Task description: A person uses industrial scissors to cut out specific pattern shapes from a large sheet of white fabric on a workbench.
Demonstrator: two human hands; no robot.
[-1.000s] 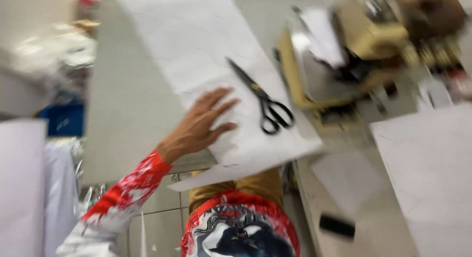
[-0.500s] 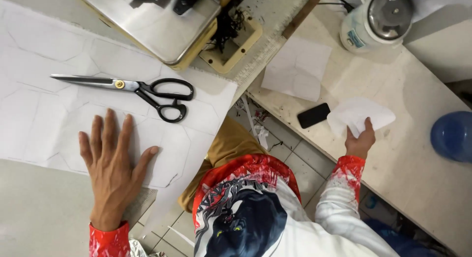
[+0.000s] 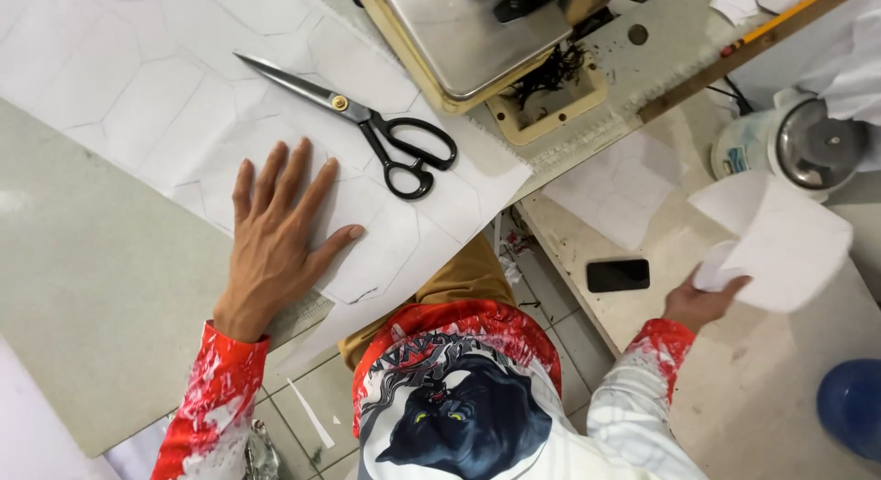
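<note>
Bright, even light is falling from overhead across the whole view, and nothing is sitting in deep shade. The large white sheet of paper marked with faint hexagon lines (image 3: 165,85) is nearly washing out, its pencil lines barely showing. Soft, short shadows are lying under the black-handled steel scissors (image 3: 367,122) and beside the flat left hand (image 3: 275,232). The shiny metal plate of the cream sewing machine (image 3: 477,30) is throwing back a pale glare. The right hand (image 3: 697,301) and the white cut paper piece (image 3: 780,241) it is gripping are looking slightly smeared. Straight table edges are bowing a little toward the corners, where sharpness is dropping.
</note>
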